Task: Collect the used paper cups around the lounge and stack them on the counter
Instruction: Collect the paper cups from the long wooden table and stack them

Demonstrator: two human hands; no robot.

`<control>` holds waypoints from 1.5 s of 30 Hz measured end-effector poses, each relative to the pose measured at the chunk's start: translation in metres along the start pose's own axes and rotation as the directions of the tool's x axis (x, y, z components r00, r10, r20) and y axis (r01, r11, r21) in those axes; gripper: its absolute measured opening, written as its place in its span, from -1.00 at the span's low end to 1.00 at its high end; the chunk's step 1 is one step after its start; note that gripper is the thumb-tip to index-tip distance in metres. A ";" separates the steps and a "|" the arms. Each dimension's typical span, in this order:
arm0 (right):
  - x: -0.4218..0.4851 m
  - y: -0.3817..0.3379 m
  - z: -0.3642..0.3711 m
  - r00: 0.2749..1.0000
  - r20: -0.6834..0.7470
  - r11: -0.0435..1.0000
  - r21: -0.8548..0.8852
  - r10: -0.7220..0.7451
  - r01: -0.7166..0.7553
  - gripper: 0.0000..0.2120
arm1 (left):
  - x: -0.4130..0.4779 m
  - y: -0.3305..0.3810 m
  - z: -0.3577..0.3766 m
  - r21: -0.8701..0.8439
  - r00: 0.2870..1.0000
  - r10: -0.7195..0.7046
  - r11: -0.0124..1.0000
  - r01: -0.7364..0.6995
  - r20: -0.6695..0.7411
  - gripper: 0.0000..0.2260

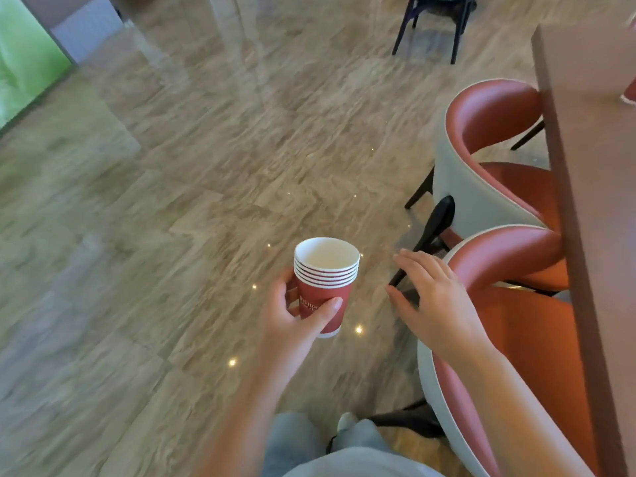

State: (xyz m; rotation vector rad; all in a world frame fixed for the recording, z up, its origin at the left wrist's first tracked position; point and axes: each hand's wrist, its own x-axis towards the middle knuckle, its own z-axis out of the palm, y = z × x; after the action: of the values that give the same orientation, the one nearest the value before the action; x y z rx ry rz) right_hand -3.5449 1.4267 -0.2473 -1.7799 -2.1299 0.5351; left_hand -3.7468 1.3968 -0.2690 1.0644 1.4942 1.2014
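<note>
My left hand [296,318] grips a stack of several nested red paper cups [325,280] with white rims and white lettering, held upright over the floor in the lower middle of the view. The top cup looks empty inside. My right hand [437,304] hovers to the right of the stack, fingers spread, holding nothing, just above the back of the nearest chair. At the far right edge a small red and white object [630,94] rests on the table; I cannot tell what it is.
Two red and grey upholstered chairs [481,187] [516,339] stand tucked against a long brown table [592,166] on the right. A dark-legged chair [433,25] stands at the back. Beige stone-pattern floor [172,201] stretches left; a green panel [24,63] is at far left.
</note>
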 end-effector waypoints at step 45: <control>0.575 0.209 -0.122 0.747 -0.342 0.809 0.074 0.570 -0.584 -0.61 | 0.698 0.137 0.304 0.115 0.747 0.077 0.973 -0.201 0.660 -0.48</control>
State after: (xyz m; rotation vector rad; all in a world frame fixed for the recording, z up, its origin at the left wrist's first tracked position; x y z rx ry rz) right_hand -3.4087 2.0353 -0.2383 -2.3559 -1.3327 0.2756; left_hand -3.5863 2.1537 -0.2592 1.5485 0.9815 0.6673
